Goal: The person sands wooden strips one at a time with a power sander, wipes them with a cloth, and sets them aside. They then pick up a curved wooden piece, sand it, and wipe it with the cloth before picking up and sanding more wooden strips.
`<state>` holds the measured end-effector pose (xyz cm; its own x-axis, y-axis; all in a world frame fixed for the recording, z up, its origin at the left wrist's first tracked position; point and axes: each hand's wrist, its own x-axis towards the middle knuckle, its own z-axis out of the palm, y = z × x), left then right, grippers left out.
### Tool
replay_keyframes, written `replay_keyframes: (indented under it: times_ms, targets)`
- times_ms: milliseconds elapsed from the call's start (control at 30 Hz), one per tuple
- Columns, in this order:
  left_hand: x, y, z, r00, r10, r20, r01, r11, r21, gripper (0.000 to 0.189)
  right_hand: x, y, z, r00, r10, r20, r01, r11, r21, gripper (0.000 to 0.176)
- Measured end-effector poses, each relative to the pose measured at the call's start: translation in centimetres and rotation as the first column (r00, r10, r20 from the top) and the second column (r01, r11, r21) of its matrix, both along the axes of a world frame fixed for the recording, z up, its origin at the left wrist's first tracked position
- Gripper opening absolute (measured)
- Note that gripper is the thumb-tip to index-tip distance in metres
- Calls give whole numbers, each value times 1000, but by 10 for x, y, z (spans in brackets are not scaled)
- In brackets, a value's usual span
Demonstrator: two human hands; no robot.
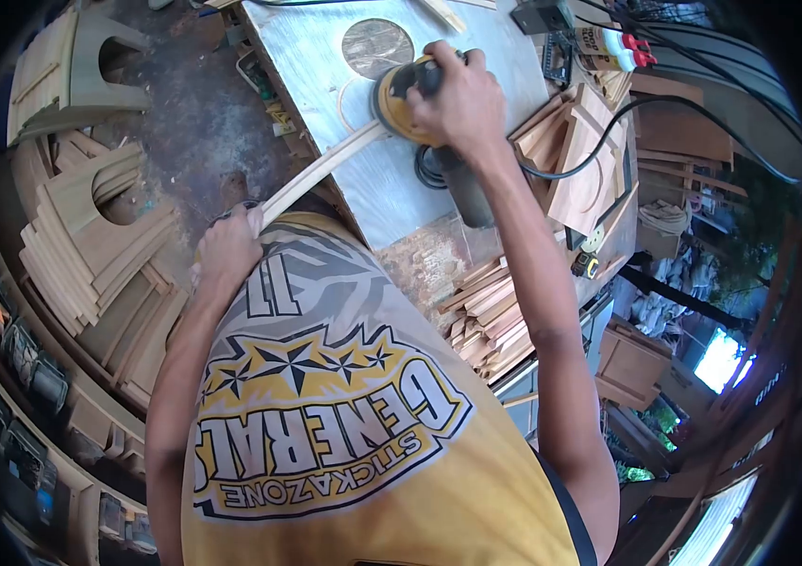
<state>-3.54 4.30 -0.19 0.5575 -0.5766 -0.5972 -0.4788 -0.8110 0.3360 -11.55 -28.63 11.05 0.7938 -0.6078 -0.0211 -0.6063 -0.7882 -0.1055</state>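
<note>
A power sander (393,104) and stacked wood (488,316) show a workshop.

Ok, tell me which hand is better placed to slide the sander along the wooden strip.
The right hand, most likely: it grips the sander, which sits at the visible far end of the wooden strip. The left hand holds the near end, so it seems better placed for steadying.

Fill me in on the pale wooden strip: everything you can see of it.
The wooden strip is long, narrow and pale, looking like bare wood. It slants from the left hand, which grips its near end, across the edge of the whitish board. Its far part meets the yellow-and-black sander, under the right hand; the sander hides that end.
</note>
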Motion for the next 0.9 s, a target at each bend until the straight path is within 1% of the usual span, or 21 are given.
replay_keyframes:
  times_ms: [33, 67, 133, 167, 233, 267, 333, 400, 467, 533, 567, 600, 667, 800, 867, 900]
  targets:
    - [0, 1, 0, 1000, 4, 5, -4, 1000, 11, 29, 0, -13, -1, 999, -44, -25, 44, 999, 2, 57]
    - [1, 2, 0, 1000, 2, 7, -2, 1000, -4, 29, -3, -29, -2, 999, -47, -22, 47, 999, -13, 57]
    - [0, 5, 5, 1000, 11, 11, -11, 1000, -14, 30, -10, -50, 5, 995, -95, 29, 95, 995, 1, 59]
    - [0, 4, 6, 1000, 20, 10, -20, 1000, -23, 30, -12, -57, 8, 993, -120, -3, 120, 992, -39, 58]
    - [1, 7, 10, 1000, 7, 17, -7, 1000, 7, 30, -18, -63, 14, 995, -99, 16, 100, 994, -53, 58]
    - [1, 7, 11, 1000, 9, 20, -9, 1000, 13, 30, -19, -63, 15, 995, -89, 36, 92, 994, -66, 58]
    - [1, 5, 13, 1000, 9, 11, -10, 999, 42, 29, -17, -52, 21, 995, -90, 40, 91, 995, -39, 58]
    - [1, 2, 16, 1000, 8, 11, -8, 999, 33, 29, -10, -37, 22, 999, -44, -5, 45, 998, 33, 59]
    - [0, 1, 18, 1000, 5, 13, -6, 1000, 26, 29, -2, -22, 17, 999, -39, -13, 39, 998, 51, 58]
    - [2, 2, 12, 1000, -21, -9, 21, 1000, -4, 30, 5, -3, 9, 996, 5, -88, 0, 999, 54, 58]
    - [2, 2, 10, 1000, -22, -10, 22, 1000, -10, 29, 5, 10, 11, 994, 34, -102, -32, 999, 25, 57]
    - [1, 1, 11, 999, -44, -17, 44, 999, -12, 29, 4, 21, 14, 991, 63, -121, -56, 997, 57, 55]
    - [2, 0, 11, 999, -8, -35, 7, 1000, -11, 28, -1, 34, 15, 985, 136, -109, -128, 989, 72, 54]
    - [1, 2, 3, 1000, -3, -13, 3, 1000, -2, 28, -6, 13, 8, 989, 122, -80, -114, 989, 94, 55]
    - [2, -3, 9, 1000, 0, -12, 1, 1000, 14, 28, -10, -3, 5, 996, 77, -39, -76, 997, 25, 55]
    - [3, -2, 10, 1000, 5, -11, -5, 1000, 18, 28, -10, -4, 6, 997, 80, -21, -79, 997, 21, 56]
